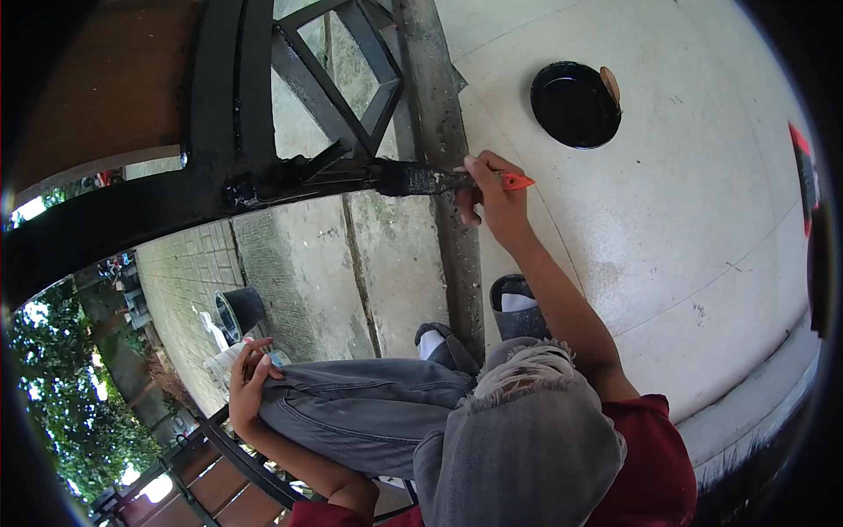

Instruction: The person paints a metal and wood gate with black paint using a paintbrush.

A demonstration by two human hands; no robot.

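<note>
My right hand (pixel 499 198) grips a paintbrush (pixel 421 180). The orange-red end of its handle sticks out behind my fingers. Its black-coated bristle end lies against the lower rail of a black metal gate or fence (pixel 206 105), where a diamond-shaped frame (pixel 338 79) meets the rail. The exact contact of the bristles is hard to make out against the dark metal. My left hand (pixel 250 382) rests on my bent knee in grey trousers (pixel 369 400), fingers apart and holding nothing.
On the pale floor at upper right sits a round black pan (pixel 575 110) of dark liquid, a wooden piece (pixel 610 86) at its rim. A dark bucket (pixel 241 312) stands on the paving beyond my knee. A raised concrete edge (pixel 452 220) runs beside my feet.
</note>
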